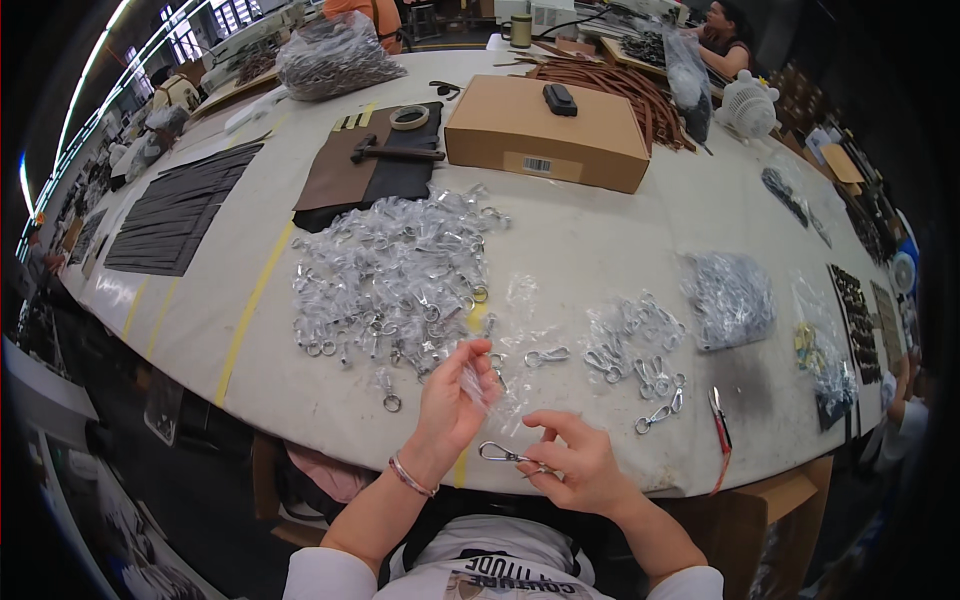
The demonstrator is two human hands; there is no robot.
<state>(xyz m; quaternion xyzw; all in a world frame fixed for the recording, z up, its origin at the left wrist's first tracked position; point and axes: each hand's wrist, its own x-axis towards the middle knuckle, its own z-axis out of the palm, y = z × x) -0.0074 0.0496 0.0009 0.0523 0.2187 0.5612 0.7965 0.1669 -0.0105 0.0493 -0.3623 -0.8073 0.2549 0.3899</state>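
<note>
My left hand [452,400] is closed around a crumpled clear plastic bag [474,385], which pokes out by the thumb. Just to its right, my right hand [572,462] pinches a silver snap hook [503,454], its long loop pointing left. Beyond my left hand spreads a heap of metal hooks in clear bags [390,270], some with rings showing. One bagged hook with a ring [390,398] lies apart at the near edge of that heap. Right of my hands, several bare silver hooks [650,378] and a single hook [546,356] rest on the table.
A cardboard box [545,130] stands at the back, beside brown straps [630,95]. A hammer [395,152] and tape roll [409,117] lie on leather sheets. Dark strips [185,210] are at left. Red-handled snips [720,420] and a stuffed plastic bag [730,300] lie right.
</note>
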